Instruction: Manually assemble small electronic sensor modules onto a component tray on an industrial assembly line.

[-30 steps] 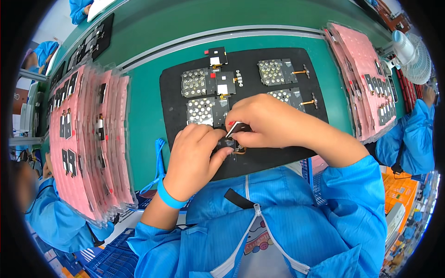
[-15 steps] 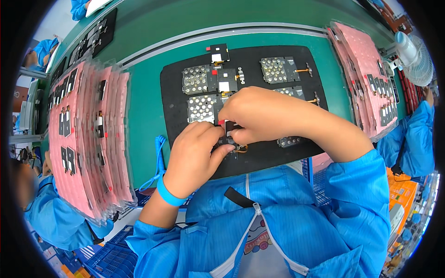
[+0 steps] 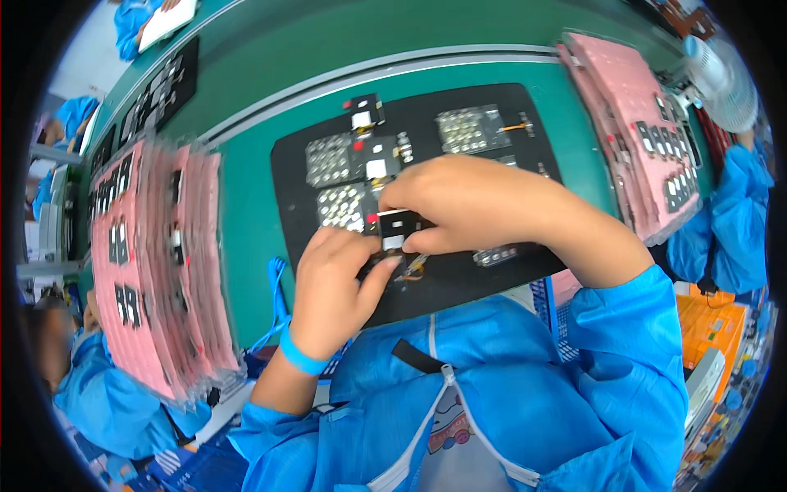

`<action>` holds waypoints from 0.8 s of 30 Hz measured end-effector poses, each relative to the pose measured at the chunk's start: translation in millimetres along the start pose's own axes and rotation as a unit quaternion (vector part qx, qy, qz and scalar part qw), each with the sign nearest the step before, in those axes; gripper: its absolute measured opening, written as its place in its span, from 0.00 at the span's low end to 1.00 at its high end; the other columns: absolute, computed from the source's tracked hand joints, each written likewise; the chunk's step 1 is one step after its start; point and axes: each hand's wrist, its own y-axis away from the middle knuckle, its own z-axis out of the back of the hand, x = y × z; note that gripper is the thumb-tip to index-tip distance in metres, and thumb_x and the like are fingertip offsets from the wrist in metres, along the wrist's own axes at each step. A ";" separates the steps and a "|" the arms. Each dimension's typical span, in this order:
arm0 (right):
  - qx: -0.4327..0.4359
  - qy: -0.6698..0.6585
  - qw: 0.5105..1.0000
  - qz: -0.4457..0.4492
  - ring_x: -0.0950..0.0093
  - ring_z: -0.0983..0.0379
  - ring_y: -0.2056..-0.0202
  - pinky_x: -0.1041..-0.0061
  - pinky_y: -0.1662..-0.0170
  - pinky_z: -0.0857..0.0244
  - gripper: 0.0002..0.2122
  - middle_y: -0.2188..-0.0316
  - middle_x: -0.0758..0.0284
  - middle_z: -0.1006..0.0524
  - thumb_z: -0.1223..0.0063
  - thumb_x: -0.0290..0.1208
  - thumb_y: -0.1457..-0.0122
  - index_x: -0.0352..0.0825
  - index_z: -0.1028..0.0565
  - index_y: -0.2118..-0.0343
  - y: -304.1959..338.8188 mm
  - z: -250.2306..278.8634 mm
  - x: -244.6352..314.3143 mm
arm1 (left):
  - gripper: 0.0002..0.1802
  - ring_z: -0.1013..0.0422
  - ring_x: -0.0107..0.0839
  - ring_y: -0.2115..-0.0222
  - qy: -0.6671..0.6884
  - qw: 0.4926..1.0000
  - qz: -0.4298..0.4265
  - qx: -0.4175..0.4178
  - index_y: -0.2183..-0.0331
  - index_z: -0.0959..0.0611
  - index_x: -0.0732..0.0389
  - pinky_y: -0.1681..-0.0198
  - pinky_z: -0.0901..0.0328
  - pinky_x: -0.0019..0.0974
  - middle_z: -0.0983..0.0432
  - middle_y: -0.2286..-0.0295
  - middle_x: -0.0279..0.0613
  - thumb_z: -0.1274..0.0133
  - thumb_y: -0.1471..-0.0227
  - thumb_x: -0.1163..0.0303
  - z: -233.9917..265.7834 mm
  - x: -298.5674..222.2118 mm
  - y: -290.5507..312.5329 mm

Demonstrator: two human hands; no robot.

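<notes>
On the black mat (image 3: 410,303), a small black electronic module (image 3: 393,223) with a white patch and a red tab lies between my two hands. My right hand (image 3: 467,201) reaches over from the right, with thumb and forefinger closed at the module's far and right edges. Fingers of my left hand (image 3: 328,275), which wears a blue wrist strap (image 3: 300,351), pinch its lower left edge. Just left stands a circuit board with round silver parts (image 3: 341,207). Farther off lies a similar black module (image 3: 377,157) beside another board (image 3: 329,160). My right hand partly hides further boards.
Stacked pink trays (image 3: 123,271) of small black parts stand on the left, with more pink trays (image 3: 611,107) on the right. A coiled blue cord (image 3: 275,299) hangs near my left wrist. Beyond the right trays is a white fan (image 3: 721,82). Co-workers in blue sit both sides.
The module between my fingers now shows more of its face and white patch. My hands stay close to the same place, while the whole view has shifted slightly and blurred.
</notes>
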 end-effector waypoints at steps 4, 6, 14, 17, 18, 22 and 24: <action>-0.100 0.128 0.982 -0.098 0.58 0.26 0.61 0.64 0.59 0.33 0.22 0.66 0.56 0.23 0.38 0.36 0.53 0.31 0.26 0.55 30.5 63.7 -20.5 | 0.20 0.33 0.47 0.67 -0.128 0.991 -0.041 -0.009 0.65 0.21 0.68 0.63 0.37 0.44 0.26 0.71 0.48 0.36 0.62 0.69 0.3 -2.6 6.2; -0.174 0.208 0.954 -0.131 0.63 0.25 0.65 0.68 0.62 0.32 0.21 0.65 0.57 0.23 0.40 0.39 0.51 0.32 0.25 0.56 49.1 110.9 -43.4 | 0.20 0.32 0.48 0.67 -0.154 0.987 -0.036 -0.005 0.64 0.21 0.68 0.63 0.36 0.44 0.27 0.68 0.50 0.36 0.63 0.71 3.8 -4.3 13.1; -0.256 0.296 0.751 -0.532 0.68 0.26 0.79 0.69 0.74 0.31 0.18 0.82 0.60 0.24 0.41 0.43 0.53 0.29 0.22 0.78 274.1 203.3 -252.4 | 0.22 0.32 0.46 0.66 -0.183 0.978 -0.074 0.061 0.63 0.21 0.65 0.64 0.36 0.44 0.28 0.68 0.47 0.36 0.63 0.68 22.9 -34.7 -11.1; -0.285 0.272 0.717 -0.576 0.64 0.26 0.81 0.66 0.74 0.31 0.20 0.83 0.56 0.23 0.41 0.47 0.56 0.28 0.21 0.81 282.0 174.7 -273.5 | 0.21 0.31 0.45 0.66 -0.179 0.977 -0.088 0.076 0.63 0.20 0.64 0.64 0.36 0.44 0.27 0.68 0.46 0.36 0.62 0.67 35.8 -47.0 -26.1; -0.270 0.167 0.718 -0.619 0.63 0.25 0.80 0.66 0.73 0.30 0.21 0.84 0.56 0.23 0.41 0.48 0.57 0.28 0.21 0.82 272.9 171.1 -270.5 | 0.21 0.31 0.46 0.67 -0.177 0.977 -0.097 0.070 0.63 0.20 0.64 0.64 0.36 0.44 0.27 0.68 0.46 0.36 0.61 0.67 36.6 -50.7 -34.6; -0.307 0.254 0.730 -0.555 0.65 0.27 0.82 0.64 0.76 0.34 0.20 0.85 0.59 0.24 0.36 0.45 0.60 0.28 0.23 0.85 295.2 169.6 -272.7 | 0.18 0.29 0.49 0.65 -0.145 0.974 -0.157 0.080 0.64 0.20 0.65 0.63 0.34 0.44 0.26 0.68 0.50 0.38 0.58 0.67 20.2 -53.8 -87.9; -0.336 0.143 0.741 -0.564 0.73 0.30 0.84 0.70 0.79 0.39 0.14 0.86 0.64 0.26 0.33 0.37 0.62 0.29 0.23 0.82 287.9 174.4 -260.8 | 0.17 0.30 0.49 0.66 -0.133 0.974 -0.158 0.093 0.64 0.20 0.65 0.62 0.34 0.43 0.26 0.68 0.48 0.39 0.56 0.66 0.8 -48.6 -113.7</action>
